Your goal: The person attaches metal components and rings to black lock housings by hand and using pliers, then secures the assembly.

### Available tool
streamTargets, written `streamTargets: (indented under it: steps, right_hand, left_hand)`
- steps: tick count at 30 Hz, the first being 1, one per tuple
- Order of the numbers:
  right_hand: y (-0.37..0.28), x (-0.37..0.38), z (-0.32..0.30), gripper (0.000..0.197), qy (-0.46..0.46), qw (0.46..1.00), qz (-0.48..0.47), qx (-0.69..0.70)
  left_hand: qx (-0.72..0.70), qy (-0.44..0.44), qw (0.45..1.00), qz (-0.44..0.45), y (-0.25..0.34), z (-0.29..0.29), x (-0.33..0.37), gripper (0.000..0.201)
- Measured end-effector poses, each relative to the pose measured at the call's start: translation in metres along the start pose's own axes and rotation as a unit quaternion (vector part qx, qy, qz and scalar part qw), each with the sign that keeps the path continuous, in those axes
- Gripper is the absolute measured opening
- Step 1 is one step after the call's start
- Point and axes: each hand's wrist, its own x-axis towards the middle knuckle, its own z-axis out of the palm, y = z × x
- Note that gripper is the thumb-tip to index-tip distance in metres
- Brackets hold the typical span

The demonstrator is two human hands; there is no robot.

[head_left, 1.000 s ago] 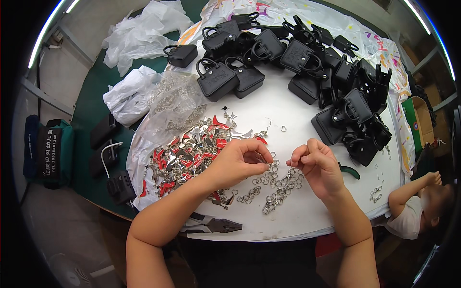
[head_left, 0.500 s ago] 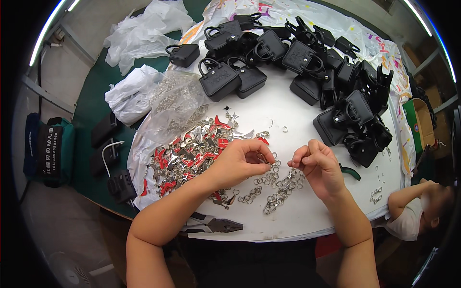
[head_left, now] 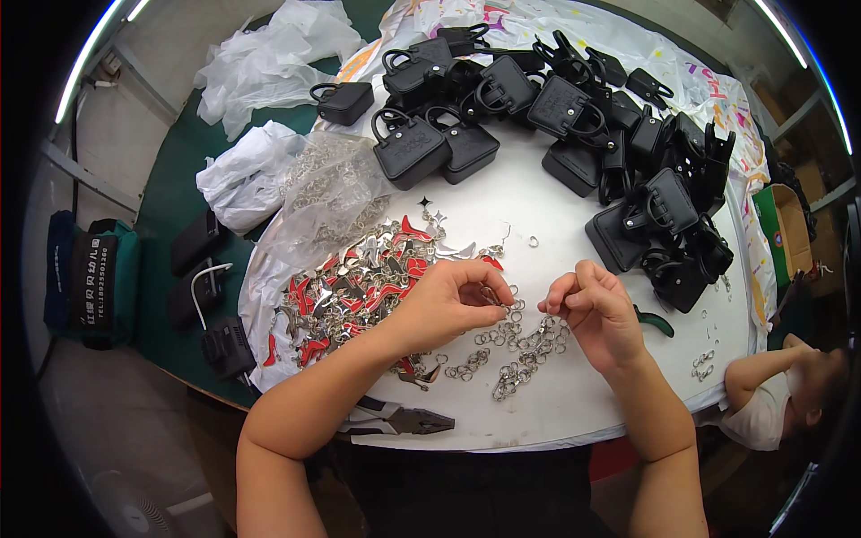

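left hand (head_left: 446,305) pinched shut on a small metal ring (head_left: 496,306) | right hand (head_left: 592,309) curled closed at 3 o'clock of it, contents hidden, cannot tell | ring pile (head_left: 516,350) at 6 o'clock below both | risk: ring may slip from the fingertips and vanish among loose rings or charms (head_left: 359,287) | pliers (head_left: 399,419) near table (head_left: 538,421) edge could get knocked off
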Motion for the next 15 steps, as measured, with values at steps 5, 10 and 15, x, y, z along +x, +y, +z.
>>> streamTargets:
  steps: [5,10,15]
  right_hand:
    - [0.000,0.000,-0.001,0.020,0.001,1.000,0.001,-0.007]
    - [-0.002,-0.001,0.008,0.033,0.012,1.000,0.000,-0.015]
    - [-0.003,-0.001,0.005,0.057,-0.004,0.999,0.016,-0.038]
  left_hand:
    - [-0.002,-0.002,1.000,0.001,-0.001,-0.001,0.000,0.012]
    - [-0.002,-0.004,1.000,0.003,-0.001,-0.001,0.000,0.013]
    - [-0.003,-0.004,1.000,0.010,-0.001,0.000,0.000,0.013]
